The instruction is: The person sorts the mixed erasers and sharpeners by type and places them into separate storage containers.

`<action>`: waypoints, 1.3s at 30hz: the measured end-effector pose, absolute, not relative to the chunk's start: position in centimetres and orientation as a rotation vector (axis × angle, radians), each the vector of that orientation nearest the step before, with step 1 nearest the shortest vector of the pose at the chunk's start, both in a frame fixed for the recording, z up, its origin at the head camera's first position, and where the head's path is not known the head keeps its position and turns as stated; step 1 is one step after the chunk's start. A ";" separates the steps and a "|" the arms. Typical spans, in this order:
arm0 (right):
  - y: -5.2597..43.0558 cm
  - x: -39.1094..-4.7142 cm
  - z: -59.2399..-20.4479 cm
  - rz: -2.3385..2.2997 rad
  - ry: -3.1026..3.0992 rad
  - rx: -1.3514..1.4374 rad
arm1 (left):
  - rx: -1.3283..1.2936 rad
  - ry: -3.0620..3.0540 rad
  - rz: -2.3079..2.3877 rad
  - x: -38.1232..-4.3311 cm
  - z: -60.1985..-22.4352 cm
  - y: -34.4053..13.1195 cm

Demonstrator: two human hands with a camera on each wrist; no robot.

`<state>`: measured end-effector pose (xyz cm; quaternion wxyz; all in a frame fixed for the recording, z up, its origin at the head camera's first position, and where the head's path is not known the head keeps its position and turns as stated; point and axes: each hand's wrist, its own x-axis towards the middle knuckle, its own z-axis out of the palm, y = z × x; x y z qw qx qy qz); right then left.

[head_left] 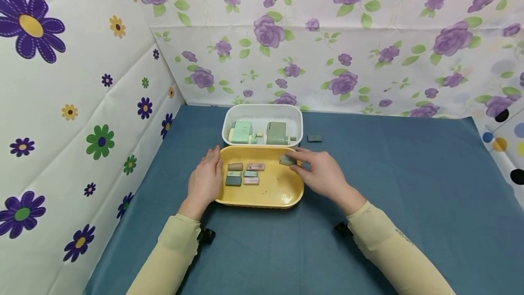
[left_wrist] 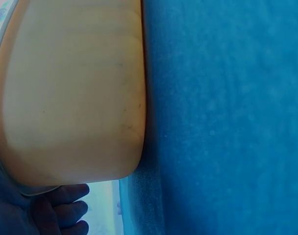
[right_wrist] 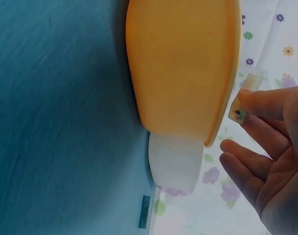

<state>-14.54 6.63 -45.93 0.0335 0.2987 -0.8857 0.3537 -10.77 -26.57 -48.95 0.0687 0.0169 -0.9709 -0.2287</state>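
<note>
My right hand [head_left: 323, 172] pinches a grey-green eraser [head_left: 287, 160] between thumb and fingers, over the right end of a yellow tray [head_left: 282, 195]. In the right wrist view this eraser [right_wrist: 238, 111] looks pale, with a small dark mark on one end. The left hand [head_left: 206, 175] rests along the tray's left side, its fingers reaching forward. Inside the tray lie several small erasers: a tan one [head_left: 235, 166], pink ones [head_left: 255, 167], a dark one [head_left: 234, 181] and pale green ones [head_left: 234, 174].
Behind the yellow tray stands a white tray [head_left: 262, 109] with a mint crank sharpener [head_left: 242, 131] and a grey-green one [head_left: 276, 133]. A dark flat eraser [head_left: 314, 138] lies right of it on the blue cloth [head_left: 389, 185]. Flowered sheets hang behind and at left.
</note>
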 end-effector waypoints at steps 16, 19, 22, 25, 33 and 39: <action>3.5 -14.1 -46.6 0.837 -2.798 1.057 | 0.049 -2.936 -0.658 -10.7 -48.9 -26.5; 2.9 -14.0 -46.7 0.752 -2.830 1.088 | 0.047 -2.942 -0.654 -10.7 -48.9 -26.5; 2.3 -14.0 -46.7 0.676 -2.847 1.121 | 0.042 -2.945 -0.648 -10.7 -48.9 -26.5; 1.9 -13.9 -46.8 0.624 -2.849 1.145 | 0.043 -2.949 -0.645 -10.8 -48.9 -26.5; 0.8 -13.7 -47.3 0.520 -2.912 1.152 | 0.033 -2.948 -0.641 -10.8 -48.9 -26.5; 0.1 -13.7 -47.6 0.459 -2.938 1.146 | 0.032 -2.950 -0.648 -10.8 -48.9 -26.6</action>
